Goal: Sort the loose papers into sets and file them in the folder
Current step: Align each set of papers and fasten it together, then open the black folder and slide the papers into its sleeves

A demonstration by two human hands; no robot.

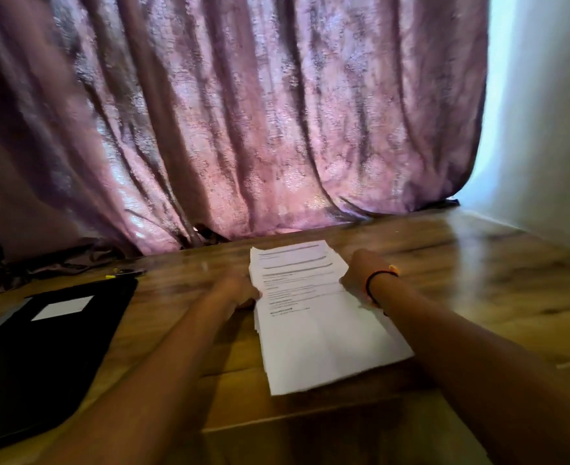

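A stack of white printed papers (pixel 313 317) lies on the wooden table (pixel 461 273) in front of me. My left hand (pixel 236 290) presses against the stack's left edge, fingers curled at the sheets. My right hand (pixel 360 273), with a dark band on the wrist, holds the stack's right edge near the far end. A black folder (pixel 42 357) with a white label lies closed at the left of the table, apart from both hands.
A pen with a yellow tip (pixel 122 274) lies just beyond the folder. A pink curtain (pixel 243 122) hangs right behind the table's far edge. A white wall (pixel 552 129) borders the table on the right.
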